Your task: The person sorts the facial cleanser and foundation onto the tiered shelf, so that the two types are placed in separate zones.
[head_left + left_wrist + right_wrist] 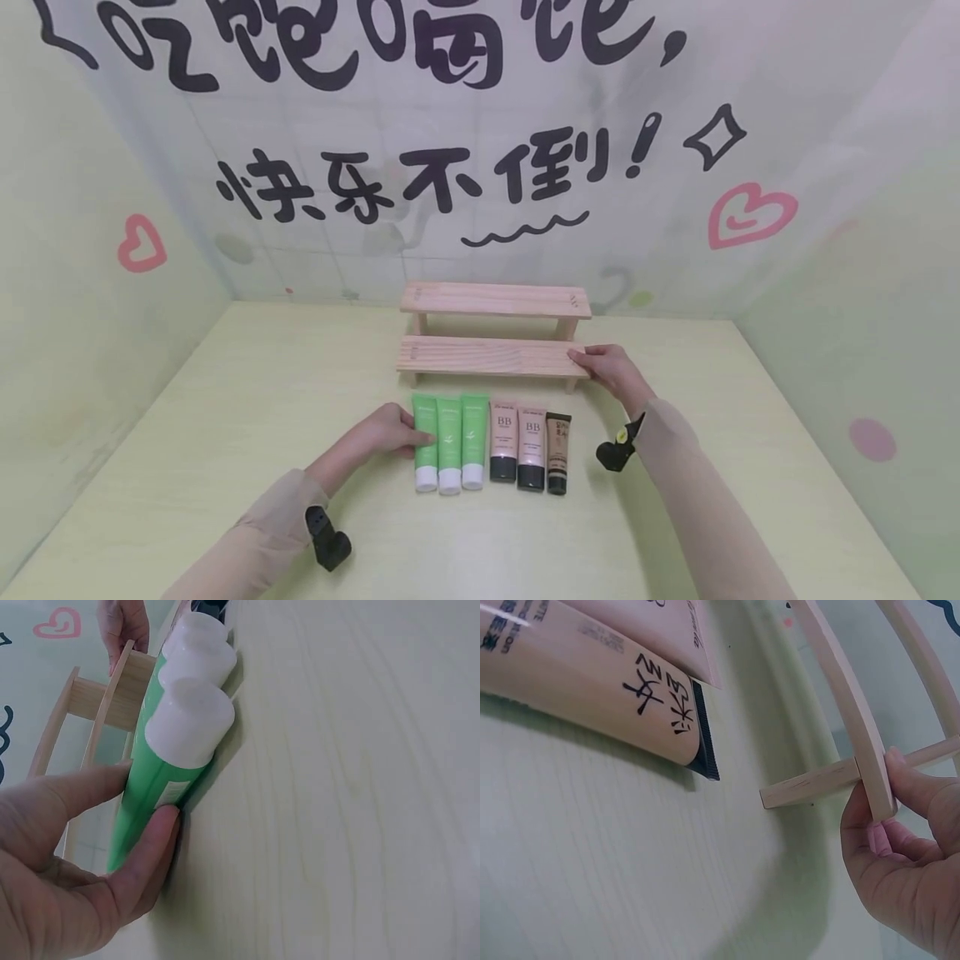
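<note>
My left hand (388,430) pinches the leftmost green tube (425,450) by its sides; in the left wrist view the thumb and fingers (150,851) lie around its green body below the white cap (191,724). Two more green tubes (449,442) lie beside it. At the right end of a two-step wooden rack (487,357), my right hand (617,371) grips the front board, thumb on top and fingers underneath, as the right wrist view shows of the board (851,697).
To the right of the green tubes lie two pink BB tubes (531,450) with black caps and a smaller brown-gold tube (558,454). The row sits just in front of the rack. Behind stands a printed backdrop (360,258), and side walls (840,375) flank the pale wood table (450,550).
</note>
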Motion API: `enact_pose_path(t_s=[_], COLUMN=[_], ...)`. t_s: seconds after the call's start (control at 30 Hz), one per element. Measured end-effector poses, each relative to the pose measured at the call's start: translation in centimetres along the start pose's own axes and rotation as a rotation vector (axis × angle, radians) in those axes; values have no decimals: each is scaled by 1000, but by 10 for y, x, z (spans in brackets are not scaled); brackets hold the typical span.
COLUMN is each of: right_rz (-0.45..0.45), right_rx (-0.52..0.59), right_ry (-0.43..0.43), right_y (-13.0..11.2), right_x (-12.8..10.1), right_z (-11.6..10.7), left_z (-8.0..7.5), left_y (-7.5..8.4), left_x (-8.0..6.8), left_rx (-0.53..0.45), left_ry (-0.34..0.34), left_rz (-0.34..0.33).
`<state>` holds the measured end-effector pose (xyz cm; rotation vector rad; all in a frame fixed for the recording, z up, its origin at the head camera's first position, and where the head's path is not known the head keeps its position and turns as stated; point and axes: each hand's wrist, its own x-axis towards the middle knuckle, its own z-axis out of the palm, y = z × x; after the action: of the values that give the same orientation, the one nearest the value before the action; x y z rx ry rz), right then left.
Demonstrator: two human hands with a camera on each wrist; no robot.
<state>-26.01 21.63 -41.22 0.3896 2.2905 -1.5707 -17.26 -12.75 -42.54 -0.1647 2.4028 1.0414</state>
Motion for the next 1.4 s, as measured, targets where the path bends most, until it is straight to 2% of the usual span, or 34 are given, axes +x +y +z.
enact_pose_path(t_s=[0.1, 0.3, 0.5, 0.7, 0.93, 1.4], right_rz=[5, 7, 7, 17, 26, 16], right_rx=[16, 22, 26, 21, 3, 34], right_ry=[-1, 0, -6, 8, 25, 19], right_y=[0, 1, 1, 1, 1, 1], right_x=[0, 2, 1, 1, 0, -4], right_z=[0, 1, 3, 4, 2, 0], left_z=[1, -1, -4, -3, -6, -11], left_y=[-1, -10, -18, -20, -14, 14], left_x=[0, -4, -8, -8, -9, -11], left_rx=[-22, -134, -161, -203, -187, -193], left_ry=[5, 14, -4, -22, -42, -100], left_rz=[-4, 10, 36, 56, 101, 214])
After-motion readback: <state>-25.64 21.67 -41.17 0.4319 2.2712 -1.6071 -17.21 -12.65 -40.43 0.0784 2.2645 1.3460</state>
